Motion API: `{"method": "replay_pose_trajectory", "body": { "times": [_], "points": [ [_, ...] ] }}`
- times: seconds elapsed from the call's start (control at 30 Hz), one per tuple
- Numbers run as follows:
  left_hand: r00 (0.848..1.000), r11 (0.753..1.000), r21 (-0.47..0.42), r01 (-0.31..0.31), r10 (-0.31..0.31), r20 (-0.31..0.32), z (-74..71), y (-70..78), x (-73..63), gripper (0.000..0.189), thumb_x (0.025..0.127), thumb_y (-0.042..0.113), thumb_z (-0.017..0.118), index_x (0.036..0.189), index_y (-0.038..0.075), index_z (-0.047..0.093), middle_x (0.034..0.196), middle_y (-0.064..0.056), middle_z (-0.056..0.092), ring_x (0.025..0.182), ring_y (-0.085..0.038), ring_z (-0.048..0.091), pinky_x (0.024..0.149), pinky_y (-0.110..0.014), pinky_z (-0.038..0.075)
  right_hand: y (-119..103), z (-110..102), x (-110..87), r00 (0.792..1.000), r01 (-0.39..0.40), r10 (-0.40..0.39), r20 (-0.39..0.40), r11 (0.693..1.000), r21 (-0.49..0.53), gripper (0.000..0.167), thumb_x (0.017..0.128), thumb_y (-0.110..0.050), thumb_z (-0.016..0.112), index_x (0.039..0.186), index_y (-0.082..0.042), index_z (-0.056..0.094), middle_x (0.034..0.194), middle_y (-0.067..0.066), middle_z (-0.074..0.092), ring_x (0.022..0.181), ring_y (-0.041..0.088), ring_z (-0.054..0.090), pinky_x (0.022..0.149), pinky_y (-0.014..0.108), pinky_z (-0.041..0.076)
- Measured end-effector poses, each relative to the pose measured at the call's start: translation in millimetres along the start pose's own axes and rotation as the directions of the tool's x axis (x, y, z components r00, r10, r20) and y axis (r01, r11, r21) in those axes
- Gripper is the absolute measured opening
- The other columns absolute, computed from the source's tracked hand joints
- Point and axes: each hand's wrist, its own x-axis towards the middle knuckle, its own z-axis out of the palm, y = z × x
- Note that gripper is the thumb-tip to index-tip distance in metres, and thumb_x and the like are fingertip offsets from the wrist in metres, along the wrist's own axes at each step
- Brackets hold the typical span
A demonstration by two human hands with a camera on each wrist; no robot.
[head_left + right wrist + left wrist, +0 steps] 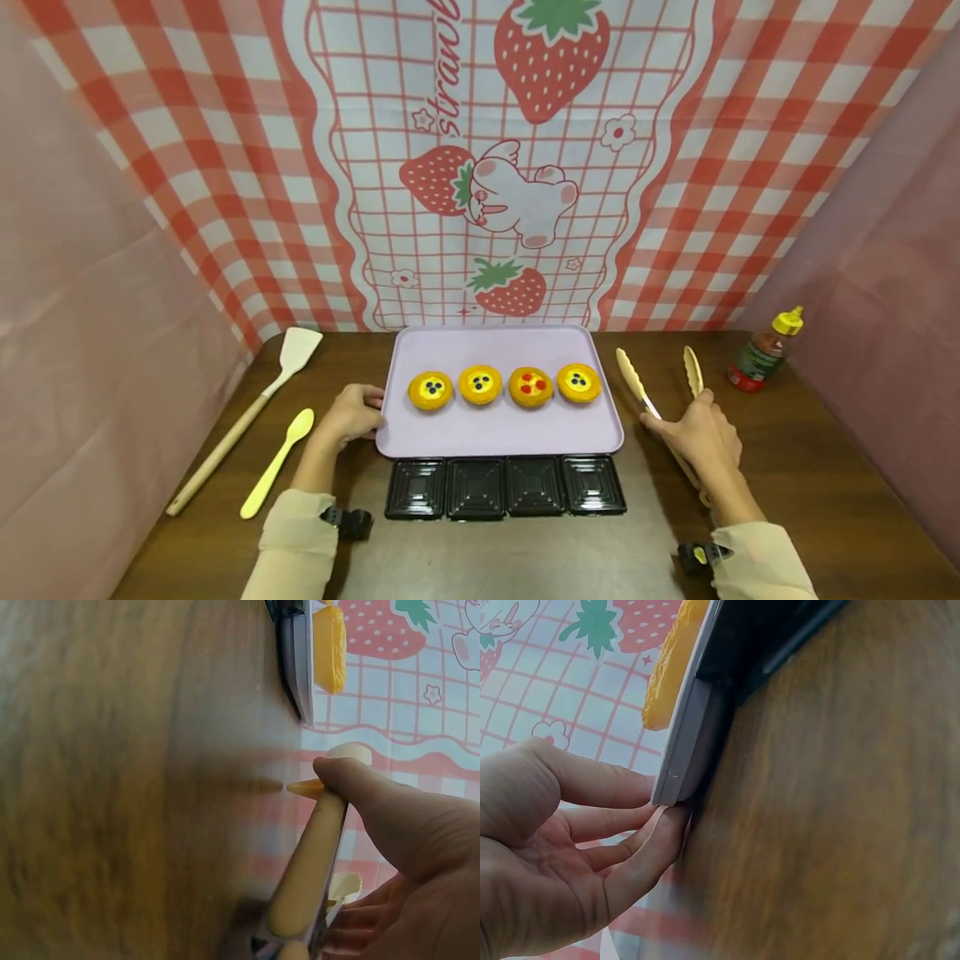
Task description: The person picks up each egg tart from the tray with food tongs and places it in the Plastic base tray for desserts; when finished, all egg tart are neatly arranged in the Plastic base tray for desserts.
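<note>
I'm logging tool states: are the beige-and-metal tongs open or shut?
Open: the beige-and-metal tongs form a V in the head view, scalloped tips well apart, held in the right hand.

Your L hand (352, 414) and R hand (703, 433) are bare. Your L sleeve (295, 546) and R sleeve (763, 562) are pale cream, w/ soft creases. Your L wrist cam (356, 524) is a small blk unit, rounded at its end, on a blk L strap (330, 515) at the sleeve edge. Your R wrist cam (693, 558), also blk, is boxier, bears a yellow-green spot (700, 554) & has a blk R strap (722, 552).
</note>
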Motion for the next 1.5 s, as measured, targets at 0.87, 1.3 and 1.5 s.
{"method": "replay_pose_trajectory", "body": {
  "times": [0.87, 1.3, 1.5],
  "points": [
    [1.0, 1.0, -0.031, 0.002, -0.001, 0.007, -2.0, -2.9, -0.2, 0.053, 0.07, -0.014, 0.064, 0.122, -0.019, 0.053, 0.103, -0.027, 0.057, 0.08, -0.028, 0.061, 0.061, -0.043, 0.059, -22, -70, 1.4, 0.953, 0.284, -0.286, -0.097, 0.958, -0.037, 0.072, 0.068, -0.07, 0.077, 0.094, -0.005, 0.059, 0.073, 0.009, 0.058, 0.064, 0.03, 0.053, 0.048, 0.038, 0.037],
    [1.0, 1.0, -0.03, 0.005, -0.005, 0.008, -1.5, -0.6, -0.4, 0.052, 0.071, -0.014, 0.065, 0.122, -0.018, 0.054, 0.103, -0.026, 0.057, 0.081, -0.029, 0.06, 0.061, -0.043, 0.059, -38, -57, -4.2, 0.908, 0.41, -0.406, 0.101, 0.912, -0.019, 0.09, 0.063, -0.067, 0.083, 0.121, -0.001, 0.066, 0.071, 0.002, 0.056, 0.067, 0.024, 0.05, 0.054, 0.037, 0.039],
    [1.0, 0.999, -0.036, 0.004, -0.004, 0.008, -0.3, -1.1, 0.3, 0.051, 0.071, -0.015, 0.064, 0.121, -0.018, 0.054, 0.102, -0.026, 0.057, 0.08, -0.028, 0.06, 0.061, -0.042, 0.059, -40, -46, -5.2, 0.905, 0.402, -0.396, 0.158, 0.916, -0.008, 0.082, 0.063, -0.061, 0.085, 0.12, -0.005, 0.067, 0.077, 0.003, 0.061, 0.068, 0.023, 0.05, 0.054, 0.036, 0.039]
  ]
}}
